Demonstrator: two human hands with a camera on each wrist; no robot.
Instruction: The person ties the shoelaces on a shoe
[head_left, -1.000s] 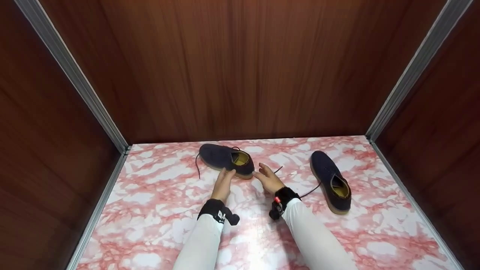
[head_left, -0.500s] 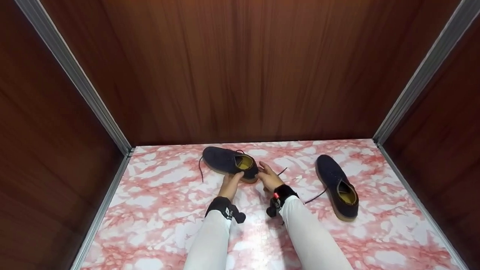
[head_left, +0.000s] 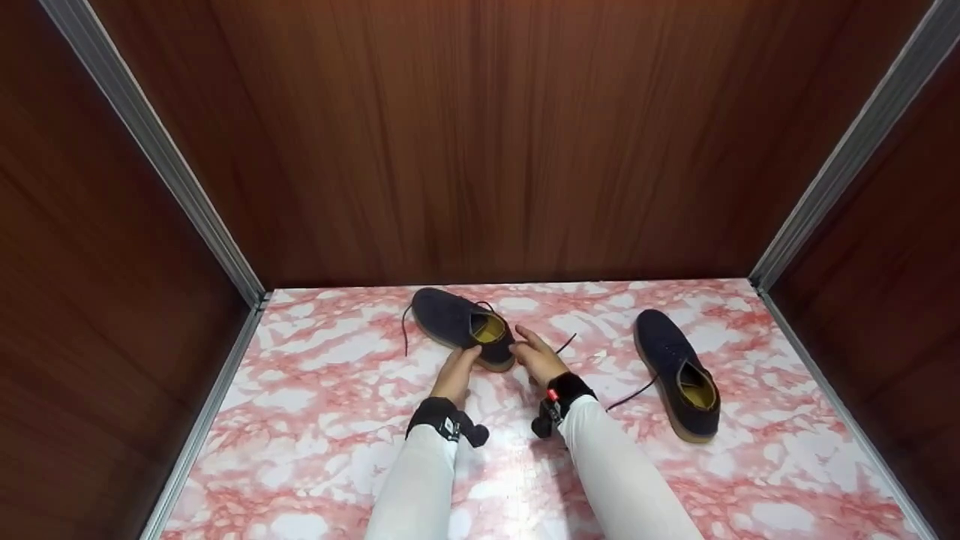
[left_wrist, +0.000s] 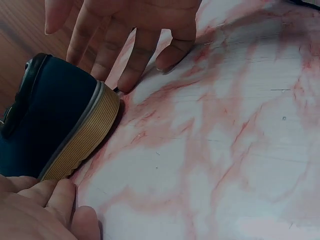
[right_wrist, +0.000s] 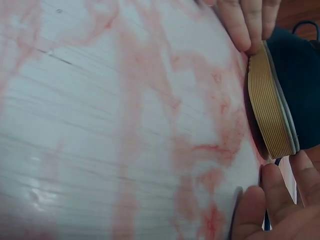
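Head view: on the marbled table [head_left: 315, 405], the left hand [head_left: 454, 373] and right hand [head_left: 538, 357] flank the heel of the near shoe [head_left: 463, 326]; 1 other shoe [head_left: 679, 373] lies well apart, right. Left wrist view: left fingers [left_wrist: 50, 200] rest relaxed against the ribbed sole [left_wrist: 82, 140]. Right wrist view: straight right fingers [right_wrist: 280, 192] touch that sole [right_wrist: 272, 102].

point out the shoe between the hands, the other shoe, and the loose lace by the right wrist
shoe between the hands [head_left: 454, 320], head view, on its dark upper
other shoe [head_left: 664, 345], head view, on its toe area
loose lace [head_left: 630, 395], head view, mid-length on the marble surface
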